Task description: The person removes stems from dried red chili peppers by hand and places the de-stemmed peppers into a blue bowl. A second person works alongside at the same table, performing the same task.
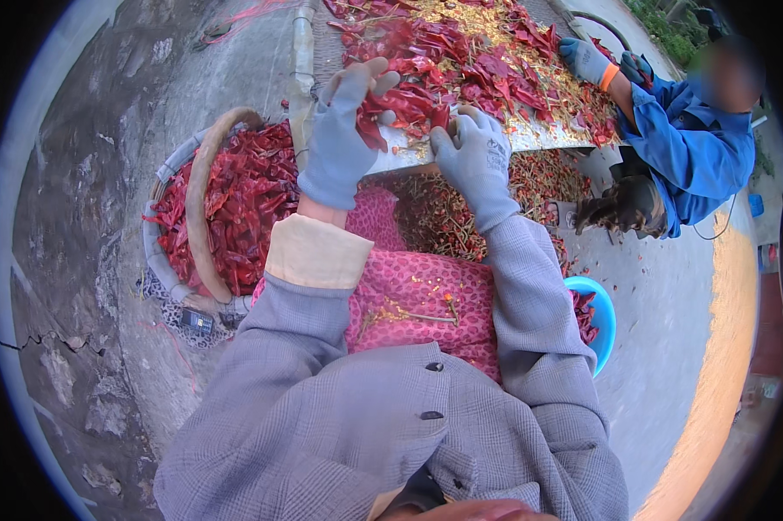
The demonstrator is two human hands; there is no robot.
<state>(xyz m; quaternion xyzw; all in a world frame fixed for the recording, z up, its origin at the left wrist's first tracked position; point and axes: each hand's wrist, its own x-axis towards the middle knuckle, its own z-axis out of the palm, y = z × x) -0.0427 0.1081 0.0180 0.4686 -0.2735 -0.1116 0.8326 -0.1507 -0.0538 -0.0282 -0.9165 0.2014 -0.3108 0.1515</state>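
Both my hands wear grey work gloves and are at the near edge of a raised table. My left hand (342, 140) has its fingers curled and partly spread around a dried red chili pod (369, 127), which hangs below the fingers. A short red chili piece (440, 117) is pinched between the thumb and fingertips of my right hand (476, 153). Dried red chilies (430, 42), yellow seeds and stems cover the tabletop in front of me. A pink leopard-print cloth (424, 293) lies over my lap, with a loose stem (434, 319) and seeds on it.
At left stands a basket (154, 244) with a thick handle (199, 195), full of red chilies. A mobile phone (197, 320) lies beside it. Stems and chili scraps (456, 221) lie under the table. A blue basin (604, 325) holds chilies. A gloved co-worker (684, 143) works at right.
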